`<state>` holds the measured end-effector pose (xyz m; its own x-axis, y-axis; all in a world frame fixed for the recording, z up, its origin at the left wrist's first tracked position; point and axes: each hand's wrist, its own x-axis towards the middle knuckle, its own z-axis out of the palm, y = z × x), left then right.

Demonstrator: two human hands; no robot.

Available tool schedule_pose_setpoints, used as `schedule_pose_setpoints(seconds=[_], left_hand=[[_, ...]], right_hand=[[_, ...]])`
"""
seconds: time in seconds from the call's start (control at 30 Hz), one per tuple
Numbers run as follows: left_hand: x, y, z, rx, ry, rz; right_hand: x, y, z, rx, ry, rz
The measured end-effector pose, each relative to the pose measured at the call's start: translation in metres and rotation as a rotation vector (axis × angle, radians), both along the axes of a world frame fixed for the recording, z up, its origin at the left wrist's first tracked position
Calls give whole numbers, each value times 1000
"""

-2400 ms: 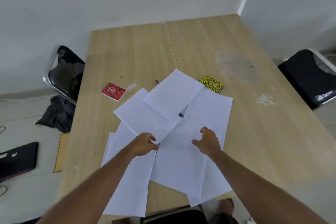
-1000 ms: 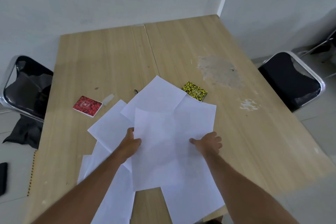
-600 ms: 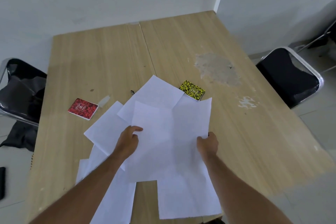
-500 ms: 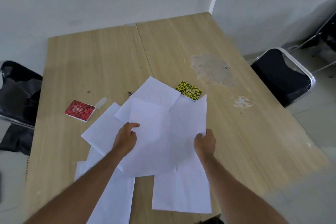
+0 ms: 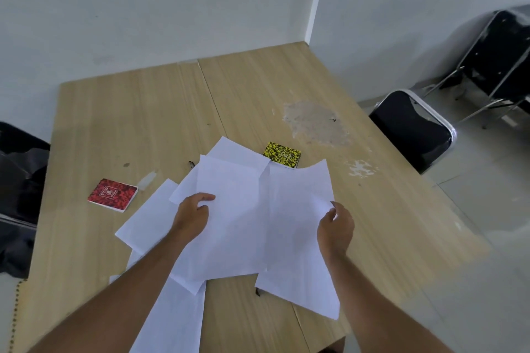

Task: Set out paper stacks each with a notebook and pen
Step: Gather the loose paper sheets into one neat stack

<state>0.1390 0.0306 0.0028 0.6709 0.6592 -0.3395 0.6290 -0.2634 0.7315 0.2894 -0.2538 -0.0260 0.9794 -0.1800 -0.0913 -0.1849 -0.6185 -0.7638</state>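
Several white paper sheets (image 5: 238,226) lie overlapping in the middle of the wooden table (image 5: 137,112). My left hand (image 5: 192,216) grips the left edge of the upper sheets. My right hand (image 5: 335,231) grips the right edge of a sheet that curls upward off the table. A red notebook (image 5: 112,194) lies to the left of the papers. A yellow-and-black notebook (image 5: 282,154) lies behind them, partly covered by a sheet. A dark pen tip (image 5: 191,163) sticks out from under the far sheet. More sheets (image 5: 172,321) lie toward the near edge.
A small clear object (image 5: 147,179) lies beside the red notebook. A worn patch (image 5: 315,123) marks the table's right half. A black chair (image 5: 413,126) stands at the right, another chair with dark cloth (image 5: 20,180) at the left. White walls meet behind the table.
Both hands have gathered the loose sheets inward and closed on their edges. The right sheet has lifted and curled. The near right sheet has shifted, baring table wood at the front.
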Motion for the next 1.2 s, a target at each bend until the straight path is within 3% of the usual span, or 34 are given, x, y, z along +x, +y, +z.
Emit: schedule_pose_setpoints(seconds=[0.23, 0.5, 0.57, 0.73, 0.93, 1.07, 1.2], left_hand=[[8, -6, 10, -148, -44, 6], [0, -15, 10, 247, -4, -149], [1, -18, 14, 222, -22, -189], [6, -40, 40, -116, -134, -174], [11, -47, 29, 57, -47, -168], [5, -43, 28, 1, -59, -112], [0, -34, 22, -32, -85, -138]], right_hand=[[4, -8, 19, 255, 60, 6], [26, 9, 45, 410, -7, 28], [31, 16, 47, 421, 16, 59], [30, 43, 42, 413, 120, 212], [18, 64, 31, 388, 267, 278], [27, 43, 2, 191, 363, 296], [34, 16, -27, -292, 421, 258]])
